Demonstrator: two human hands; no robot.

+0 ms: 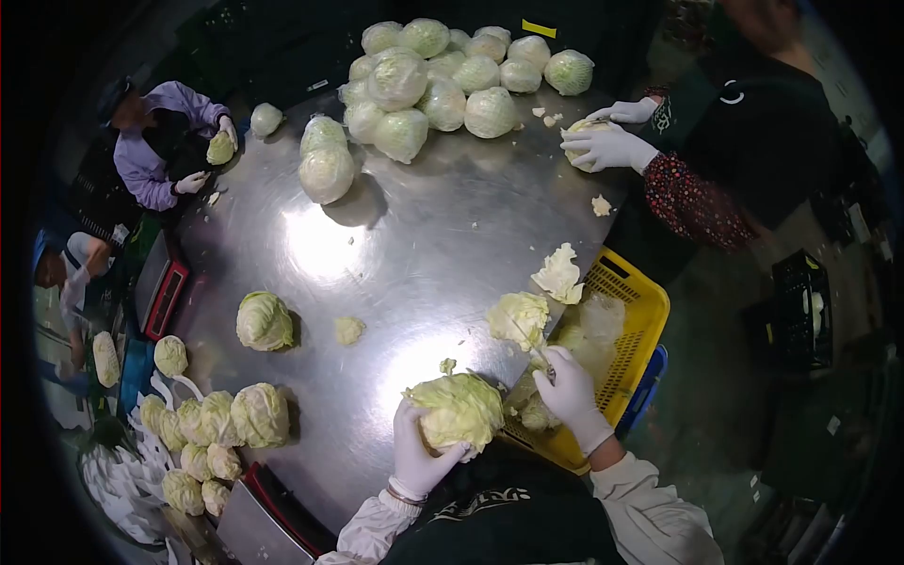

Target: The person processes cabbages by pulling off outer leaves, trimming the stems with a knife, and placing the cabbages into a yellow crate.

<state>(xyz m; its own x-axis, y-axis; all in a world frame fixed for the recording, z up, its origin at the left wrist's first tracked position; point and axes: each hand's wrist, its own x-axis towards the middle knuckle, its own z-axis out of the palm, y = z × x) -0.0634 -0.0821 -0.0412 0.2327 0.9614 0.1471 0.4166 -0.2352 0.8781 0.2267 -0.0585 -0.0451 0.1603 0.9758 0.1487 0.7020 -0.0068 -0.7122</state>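
Observation:
My gloved left hand [421, 452] is wrapped round the near side of a pale green cabbage [459, 407], close to the table's front edge. To its right my gloved right hand [570, 394] is closed on the handle of a knife [539, 350], its thin blade pointing up and left. The blade overlaps a loose cabbage leaf [519, 318] at the table's edge. Another torn leaf [559, 273] lies just beyond. A small scrap [448, 365] shows at the held cabbage's far side.
A yellow basket [648, 325] with leaves stands at the right. Wrapped cabbages [396, 79] are piled at the far side; bare ones [259, 414] stand left. A co-worker's gloved hands [612, 146] handle a cabbage at right; another person [169, 141] works at far left. Red-edged scales [168, 297] sit left.

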